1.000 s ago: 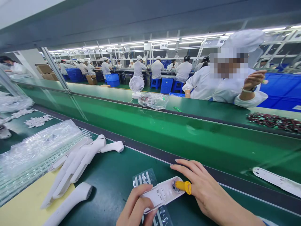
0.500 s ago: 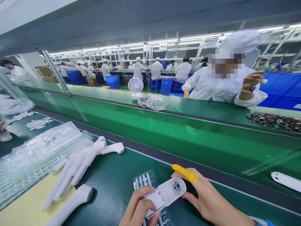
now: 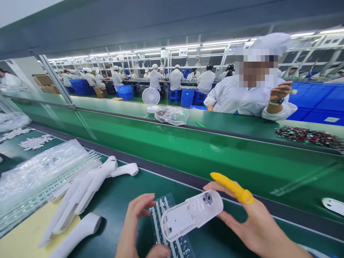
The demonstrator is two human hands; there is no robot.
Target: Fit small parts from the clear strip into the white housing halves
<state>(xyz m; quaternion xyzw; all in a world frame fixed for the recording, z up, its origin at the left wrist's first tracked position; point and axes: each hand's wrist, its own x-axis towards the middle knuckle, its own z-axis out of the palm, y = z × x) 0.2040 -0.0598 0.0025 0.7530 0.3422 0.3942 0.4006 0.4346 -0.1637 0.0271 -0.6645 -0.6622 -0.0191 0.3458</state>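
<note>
Right hand (image 3: 252,225), lower right of the frame, grips the white plastic housing (image 3: 191,214) at its round end, yellow finger cot (image 3: 233,187) raised. Left hand (image 3: 134,229), fingers loose, hovers at the clear parts strip (image 3: 168,229) below it.

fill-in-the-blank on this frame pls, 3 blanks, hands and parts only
1. The white housing shell is held in the ____ hand.
2. The finger cot on that hand's index finger is ____ in colour.
3. The left hand is open over the clear ____ strip lying on the green mat.

Missing words: right; yellow; plastic
</note>
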